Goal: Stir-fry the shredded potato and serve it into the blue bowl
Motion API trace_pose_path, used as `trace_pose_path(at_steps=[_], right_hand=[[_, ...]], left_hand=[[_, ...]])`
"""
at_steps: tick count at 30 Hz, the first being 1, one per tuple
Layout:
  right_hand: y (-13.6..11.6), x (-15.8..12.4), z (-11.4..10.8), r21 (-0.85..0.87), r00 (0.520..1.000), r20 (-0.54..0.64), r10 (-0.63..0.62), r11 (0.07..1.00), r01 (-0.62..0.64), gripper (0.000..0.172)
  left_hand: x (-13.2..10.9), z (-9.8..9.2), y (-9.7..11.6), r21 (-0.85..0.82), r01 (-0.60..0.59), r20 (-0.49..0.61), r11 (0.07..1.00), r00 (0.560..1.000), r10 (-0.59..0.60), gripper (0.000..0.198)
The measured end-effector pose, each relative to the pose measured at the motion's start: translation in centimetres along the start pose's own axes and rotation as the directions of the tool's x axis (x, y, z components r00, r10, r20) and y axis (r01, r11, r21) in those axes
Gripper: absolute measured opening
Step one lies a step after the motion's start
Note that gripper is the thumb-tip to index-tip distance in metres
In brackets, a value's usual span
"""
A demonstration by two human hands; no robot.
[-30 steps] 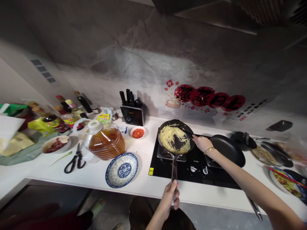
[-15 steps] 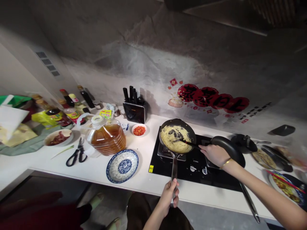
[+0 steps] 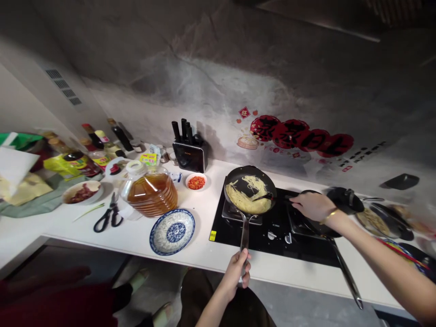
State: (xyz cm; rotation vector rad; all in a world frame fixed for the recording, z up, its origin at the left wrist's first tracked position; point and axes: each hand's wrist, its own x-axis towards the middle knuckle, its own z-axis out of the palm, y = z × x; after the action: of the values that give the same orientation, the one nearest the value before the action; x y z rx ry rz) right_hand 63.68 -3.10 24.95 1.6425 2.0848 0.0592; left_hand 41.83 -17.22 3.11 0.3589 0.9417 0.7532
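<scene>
My left hand is wrapped round the metal handle of a dark frying pan on the left burner. Pale yellow shredded strips lie in it, heaped in a curve along the near side, with a smaller clump toward the back. My right hand is closed on the dark handle of a spatula, whose head reaches into the strips at the pan's right side. Below that hand, a second black pan sits on the right burner, partly hidden by the hand and forearm.
Left of the cooktop are a blue-and-white plate, chopped red pepper bowl, oil jug, scissors, meat bowl and knife block. Other pans stand right. A person in red is lower left.
My right hand has moved slightly right and up with the spatula. The strips have been gathered toward the pan's near side, baring more of its bottom. My left hand keeps its grip.
</scene>
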Motion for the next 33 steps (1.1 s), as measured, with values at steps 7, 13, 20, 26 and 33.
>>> trace_pose_path(at_steps=[7,13,20,26,33], right_hand=[[-1.3,-1.5,1.6,-0.005,0.999,0.022,-0.028,1.000,0.028,0.037],[-4.5,3.8,5.9,0.061,0.977,-0.141,0.157,0.987,-0.150,0.044],[-2.4,7.1,5.7,0.205,0.991,-0.077,0.112,0.974,-0.094,0.043],[0.5,0.8,2.7,0.110,1.000,-0.016,-0.009,0.994,0.010,0.038],[-5.2,2.8,2.9,-0.053,0.985,-0.129,-0.114,0.993,0.108,0.041]], left_hand=[[-0.1,0.1,0.0,-0.004,0.007,-0.002,1.000,1.000,-0.007,0.054],[-0.1,0.1,-0.1,0.005,-0.004,-0.003,1.000,1.000,0.004,0.053],[0.0,-0.1,-0.3,0.002,-0.020,0.004,1.000,1.000,0.020,0.051],[0.1,-0.1,-0.4,-0.016,-0.019,0.003,1.000,1.000,0.019,0.053],[0.2,-0.1,-0.3,-0.005,-0.004,-0.020,1.000,1.000,0.004,0.053]])
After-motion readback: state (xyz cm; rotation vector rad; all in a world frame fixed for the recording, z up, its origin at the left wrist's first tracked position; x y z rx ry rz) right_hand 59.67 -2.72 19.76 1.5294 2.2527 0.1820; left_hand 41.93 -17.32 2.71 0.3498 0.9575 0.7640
